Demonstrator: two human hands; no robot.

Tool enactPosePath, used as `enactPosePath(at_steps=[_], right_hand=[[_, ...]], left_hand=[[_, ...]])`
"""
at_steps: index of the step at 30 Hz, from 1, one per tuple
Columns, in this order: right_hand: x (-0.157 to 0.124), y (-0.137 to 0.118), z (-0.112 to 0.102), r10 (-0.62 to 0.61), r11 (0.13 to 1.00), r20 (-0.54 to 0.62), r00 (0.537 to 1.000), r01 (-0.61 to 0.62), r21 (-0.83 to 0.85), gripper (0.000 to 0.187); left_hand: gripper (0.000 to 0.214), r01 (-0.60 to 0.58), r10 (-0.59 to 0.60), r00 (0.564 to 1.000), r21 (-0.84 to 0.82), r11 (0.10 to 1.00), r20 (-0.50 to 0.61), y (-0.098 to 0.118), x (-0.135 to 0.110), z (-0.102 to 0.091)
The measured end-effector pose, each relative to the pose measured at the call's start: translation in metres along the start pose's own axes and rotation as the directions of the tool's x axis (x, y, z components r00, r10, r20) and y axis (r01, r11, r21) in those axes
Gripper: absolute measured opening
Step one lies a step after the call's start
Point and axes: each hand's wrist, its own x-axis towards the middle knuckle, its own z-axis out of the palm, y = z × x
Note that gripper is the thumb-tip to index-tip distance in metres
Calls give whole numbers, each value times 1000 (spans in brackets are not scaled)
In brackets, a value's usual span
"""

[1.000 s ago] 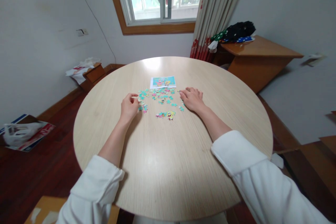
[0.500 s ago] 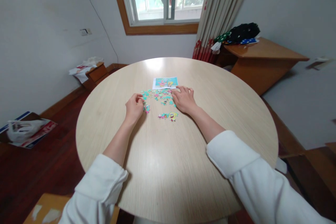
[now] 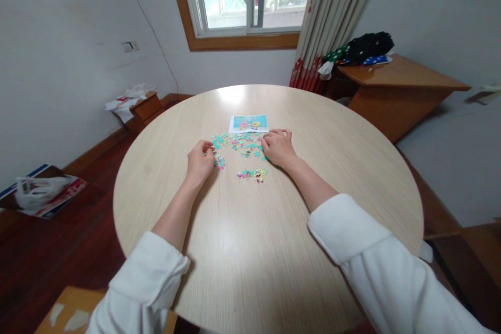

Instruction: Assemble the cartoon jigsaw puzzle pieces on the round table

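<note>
Several small teal and pink puzzle pieces [image 3: 237, 144] lie scattered near the middle of the round wooden table [image 3: 250, 250]. A short joined strip of pieces [image 3: 252, 173] lies just in front of them. A printed reference picture [image 3: 249, 123] sits behind the pile. My left hand [image 3: 199, 160] rests at the pile's left edge, fingers curled and pinched on a piece. My right hand [image 3: 277, 147] lies at the pile's right edge, fingers bent, fingertips on the loose pieces.
A wooden desk [image 3: 395, 88] with dark clothing on it stands at the right, next to a curtain [image 3: 329, 15] and window. A small wooden stool with papers [image 3: 135, 105] and a plastic bag [image 3: 39, 193] sit on the floor at left. A cardboard box [image 3: 66, 313] is near my left elbow.
My right hand slid left from the pile's far right edge into the loose pieces and curled its fingers. My left hand stayed at the left edge, pinching.
</note>
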Motion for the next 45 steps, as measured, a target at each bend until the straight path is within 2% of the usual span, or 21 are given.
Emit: enactPosePath(at_steps=[12,17,23,33,45], right_hand=[[2,8,2,27,1000,-3,1000,-27,0,22],[3,13,9,40,999,-48,998,-38,32,22],[3,15,9,51,997,-52,997,-48,54,21],[5,19,12,22,999,-53,998,-19,46,17],[6,20,12,83,997,-31,996,-83,-4,19]], left_hand=[[20,15,-4,990,80,997,-141,2,3,-7],[21,39,-39,983,-5,999,-182,-3,6,-9],[22,28,-61,976,-158,987,-209,-7,8,-9],[21,54,-99,974,-214,975,-203,-5,9,-8],[22,90,-108,976,-105,990,-190,-11,11,-9]])
